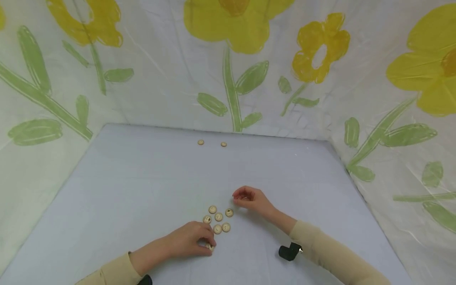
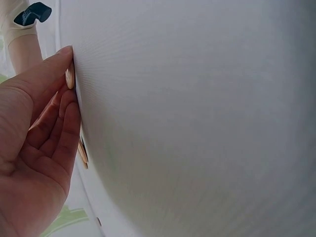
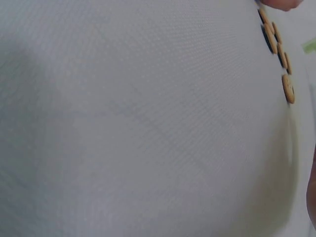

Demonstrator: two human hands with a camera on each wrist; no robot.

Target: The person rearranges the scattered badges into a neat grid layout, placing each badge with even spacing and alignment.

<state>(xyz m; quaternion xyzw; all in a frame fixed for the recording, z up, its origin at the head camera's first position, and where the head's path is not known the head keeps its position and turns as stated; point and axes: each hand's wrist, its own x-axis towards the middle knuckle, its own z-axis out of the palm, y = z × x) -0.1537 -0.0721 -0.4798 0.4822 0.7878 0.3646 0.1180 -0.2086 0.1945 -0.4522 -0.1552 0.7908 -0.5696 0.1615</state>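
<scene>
Left hand (image 1: 192, 239) pinches one disc (image 1: 209, 247); right hand (image 1: 253, 200) loosely curled

The disc in your left hand is small, round and flat, pale wood-coloured, with a dark mark on its upper face; seen edge-on from your left wrist, it is thin. It is low at the desk (image 1: 149, 174), on the near side of six similar discs (image 1: 219, 217) that lie flat in a loose cluster. Two of those six show a bold dark spot, and the rest bear fainter marks too small to read. Two far discs (image 1: 201, 142) lie well apart, near the desk's back edge.

Your left thumb and forefinger close narrowly on the disc, the other fingers bent behind. Your right fingers curve towards the thumb with a small gap at the tips, and you hold nothing visible there.

Your left forearm reaches in from the lower left, knuckles up, hand down at the desk. Your right forearm slants in from the lower right, the hand near the cluster's right side, fingertips pointing left.
</scene>
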